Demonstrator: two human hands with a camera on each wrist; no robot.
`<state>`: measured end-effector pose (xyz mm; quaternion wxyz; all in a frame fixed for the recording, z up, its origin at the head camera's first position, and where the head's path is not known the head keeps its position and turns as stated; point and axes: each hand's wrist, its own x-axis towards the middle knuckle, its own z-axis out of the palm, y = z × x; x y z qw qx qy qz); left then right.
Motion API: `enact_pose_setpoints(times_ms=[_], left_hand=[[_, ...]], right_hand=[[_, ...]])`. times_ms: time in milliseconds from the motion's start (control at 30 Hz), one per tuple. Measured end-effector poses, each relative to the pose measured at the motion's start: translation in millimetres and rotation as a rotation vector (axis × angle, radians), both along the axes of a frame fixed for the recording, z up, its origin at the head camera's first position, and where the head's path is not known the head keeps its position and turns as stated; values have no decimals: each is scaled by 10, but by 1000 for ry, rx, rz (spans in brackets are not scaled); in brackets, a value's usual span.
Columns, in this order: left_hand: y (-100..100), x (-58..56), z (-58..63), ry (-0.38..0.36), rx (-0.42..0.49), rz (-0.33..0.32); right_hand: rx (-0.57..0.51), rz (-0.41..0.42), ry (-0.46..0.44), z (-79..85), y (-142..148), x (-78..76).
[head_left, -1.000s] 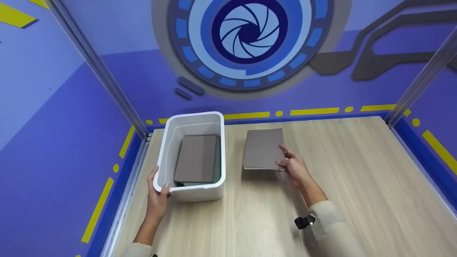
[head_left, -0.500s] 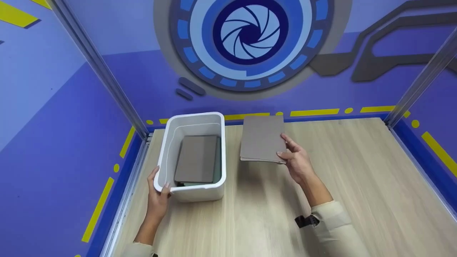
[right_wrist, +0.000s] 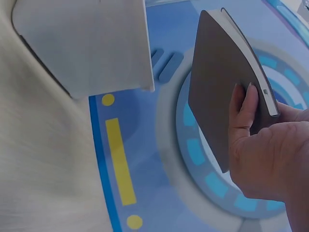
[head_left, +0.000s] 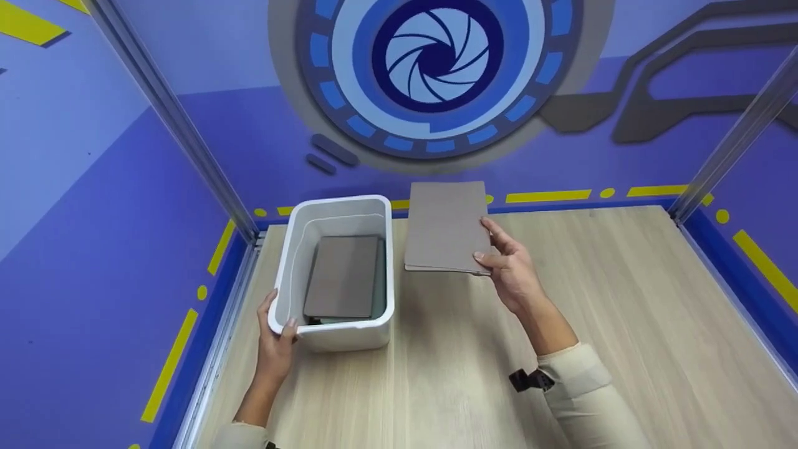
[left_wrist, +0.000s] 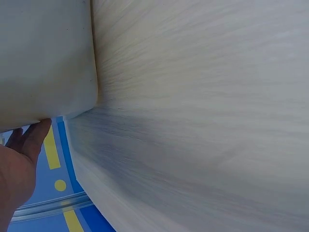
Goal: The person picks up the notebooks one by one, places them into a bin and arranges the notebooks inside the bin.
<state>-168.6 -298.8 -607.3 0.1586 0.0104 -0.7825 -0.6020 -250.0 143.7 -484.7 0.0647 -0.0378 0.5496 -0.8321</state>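
Observation:
A taupe notebook [head_left: 446, 227] is held above the table by my right hand [head_left: 514, 274], thumb on the cover and fingers underneath at its right edge. In the right wrist view the notebook [right_wrist: 227, 77] shows its pale page edges between the covers. My left hand [head_left: 275, 340] grips the near left corner of a white plastic bin [head_left: 349, 340], thumb over the rim and fingers along the outer side. Inside the bin lies another taupe notebook [head_left: 343, 277], on top of something green [head_left: 379, 287] that is mostly hidden.
The bin stands on a light wood table [head_left: 449, 374], left of the held notebook. A blue-purple printed wall [head_left: 436, 174] rises behind, with a metal post [head_left: 187, 131] at the left corner and another post [head_left: 729, 143] at the right.
My right hand has raised the notebook off the table, away from me, then shifted it slightly left toward the bin. The left hand and bin have stayed in place.

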Motion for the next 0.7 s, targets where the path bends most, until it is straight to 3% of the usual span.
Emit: enact_pose_setpoints(times_ms=[533, 700], left_hand=[[1, 1, -20, 17, -16, 6], [0, 4, -8, -5, -21, 16]], right_hand=[[-31, 32, 35, 164, -413, 21], [27, 31, 36, 165, -525, -18]])
